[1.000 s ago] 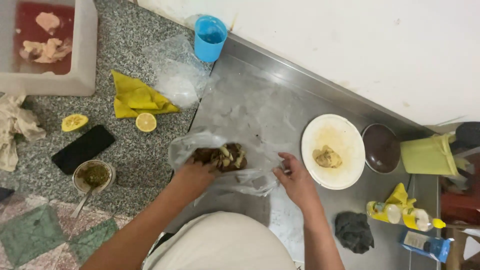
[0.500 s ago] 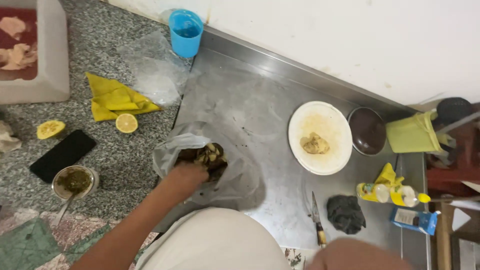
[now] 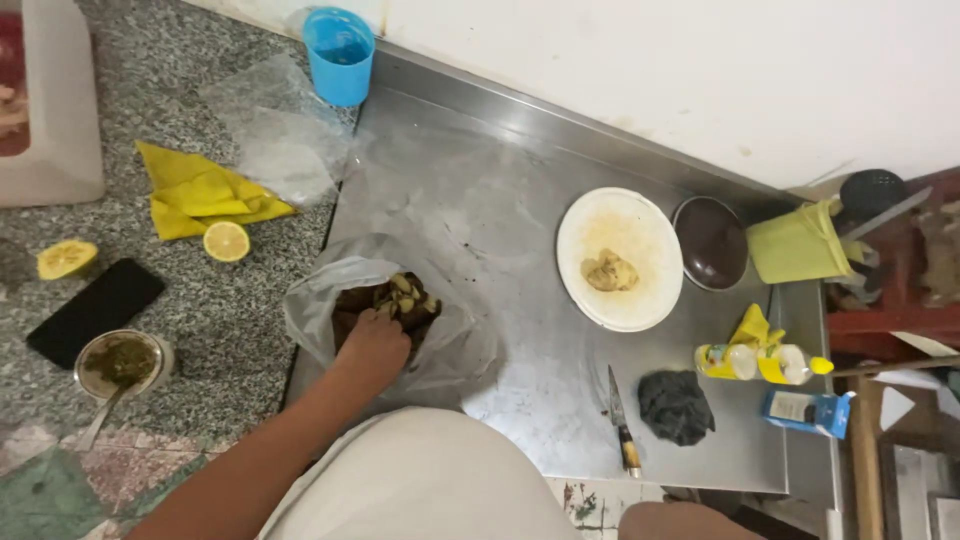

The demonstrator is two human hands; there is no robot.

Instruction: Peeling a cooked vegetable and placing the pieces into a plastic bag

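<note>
Left hand (image 3: 375,345) reaching into the clear plastic bag (image 3: 330,300), fingers curled around the brownish pieces (image 3: 400,297) inside, at the steel bench (image 3: 480,210)'s left edge beside the granite. Right hand out of view. Bare steel between bag and white plate (image 3: 620,300); knife (image 3: 622,425) near the front edge.

The right hand, which had been at the 3 o'clock edge of the clear plastic bag (image 3: 385,320), left it and dropped from view, while the left hand (image 3: 375,345) pushed deeper inside.
</note>
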